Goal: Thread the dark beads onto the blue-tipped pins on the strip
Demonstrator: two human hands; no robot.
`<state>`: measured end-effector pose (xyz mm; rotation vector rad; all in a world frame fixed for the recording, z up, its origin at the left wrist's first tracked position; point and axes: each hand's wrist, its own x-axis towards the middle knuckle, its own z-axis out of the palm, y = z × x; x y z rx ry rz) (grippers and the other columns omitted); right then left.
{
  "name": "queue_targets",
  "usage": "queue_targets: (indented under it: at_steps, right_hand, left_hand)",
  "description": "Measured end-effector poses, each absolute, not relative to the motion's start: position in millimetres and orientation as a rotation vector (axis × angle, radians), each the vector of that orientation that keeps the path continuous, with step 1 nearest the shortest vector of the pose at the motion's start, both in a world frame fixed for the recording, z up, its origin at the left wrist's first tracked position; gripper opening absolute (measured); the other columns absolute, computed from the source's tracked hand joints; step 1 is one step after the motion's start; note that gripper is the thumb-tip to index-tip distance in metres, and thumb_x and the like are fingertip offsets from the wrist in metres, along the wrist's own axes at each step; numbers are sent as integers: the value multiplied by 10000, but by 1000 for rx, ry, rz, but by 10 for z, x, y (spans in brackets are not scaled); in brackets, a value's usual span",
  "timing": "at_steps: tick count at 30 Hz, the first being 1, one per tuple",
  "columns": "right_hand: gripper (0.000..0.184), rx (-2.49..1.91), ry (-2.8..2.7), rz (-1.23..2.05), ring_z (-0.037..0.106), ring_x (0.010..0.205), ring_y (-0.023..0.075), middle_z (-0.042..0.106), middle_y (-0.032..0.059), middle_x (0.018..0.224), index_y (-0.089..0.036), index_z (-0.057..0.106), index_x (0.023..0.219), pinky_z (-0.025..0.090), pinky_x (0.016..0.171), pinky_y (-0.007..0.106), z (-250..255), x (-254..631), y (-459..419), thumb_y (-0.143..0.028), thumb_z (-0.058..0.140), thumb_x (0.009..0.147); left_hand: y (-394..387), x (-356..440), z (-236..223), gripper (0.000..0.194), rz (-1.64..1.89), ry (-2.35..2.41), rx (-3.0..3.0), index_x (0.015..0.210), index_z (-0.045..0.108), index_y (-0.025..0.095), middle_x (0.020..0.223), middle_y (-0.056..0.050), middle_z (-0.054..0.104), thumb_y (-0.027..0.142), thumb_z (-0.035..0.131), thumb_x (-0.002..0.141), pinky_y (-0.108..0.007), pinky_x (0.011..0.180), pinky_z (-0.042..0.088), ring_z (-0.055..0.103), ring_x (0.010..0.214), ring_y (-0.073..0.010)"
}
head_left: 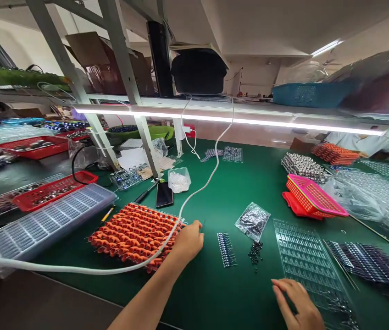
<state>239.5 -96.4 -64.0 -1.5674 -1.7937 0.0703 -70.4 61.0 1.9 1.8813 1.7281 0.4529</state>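
My left hand (190, 240) is closed in a pinch at the right edge of a stack of orange, ruffled pieces in trays (136, 231). A thin dark tip shows beside its fingertips, too small to name. My right hand (299, 302) is open, thumb apart from the fingers, over the left edge of a clear ribbed tray (304, 247). Dark small pieces (337, 302) lie at the near end of that tray. Between my hands are a short row of blue-black pieces with thin pins (226, 250), a pile of black beads (255, 252) and a clear bag of dark bits (252, 221).
A white cable (194, 195) hangs across the green table (229, 188). Stacked dark trays (375, 268) lie right; pink and red baskets (313, 195) stand behind. A phone (164, 195), a white tub (179, 180) and an empty compartment tray (50, 224) are left. A person's sleeve (363, 141) shows far right.
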Motion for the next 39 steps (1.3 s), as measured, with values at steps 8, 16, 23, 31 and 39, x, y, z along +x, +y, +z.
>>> queue_targets:
  at_steps: [8,16,23,31,39]
  right_hand:
    - [202,-1600,-1805,249,669,903,237,696,67,963,-253,669,1020,578,752,353,-458,1996,-860,-354,501,973]
    - [199,-1588,-1921,381,645,939,259,682,85,1003,-229,655,1059,548,833,417,-323,1602,-737,-282,487,966]
    - [200,-1637,-1887,489,633,965,263,673,88,1019,-223,647,1064,534,859,430,-303,1562,-780,-275,478,972]
    - [237,-1657,-1670,584,655,924,239,675,98,1034,-224,645,1091,559,797,353,-351,1554,-881,-347,473,985]
    - [263,-1658,-1497,624,663,859,223,686,95,995,-209,668,1053,550,732,302,-386,1552,-981,-393,500,972]
  left_hand:
    - [470,-578,12,358,296,1759,2183,1226,545,82,1233,-245,580,197,498,891,-465,980,406,520,1200,-372]
    - [603,-164,-47,319,256,1363,2333,1163,611,155,1225,-150,600,243,600,857,-405,1036,391,517,1169,-302]
    - [702,-180,-157,411,273,1354,2197,1115,636,145,1133,-146,630,329,731,761,-393,970,440,560,1108,-314]
    - [731,-225,-237,349,366,1309,1981,1010,659,178,1031,-93,685,257,759,685,-340,847,493,641,984,-268]
    - [771,-301,-267,175,487,1166,1753,888,671,176,828,-39,711,245,667,727,-293,716,496,668,800,-205]
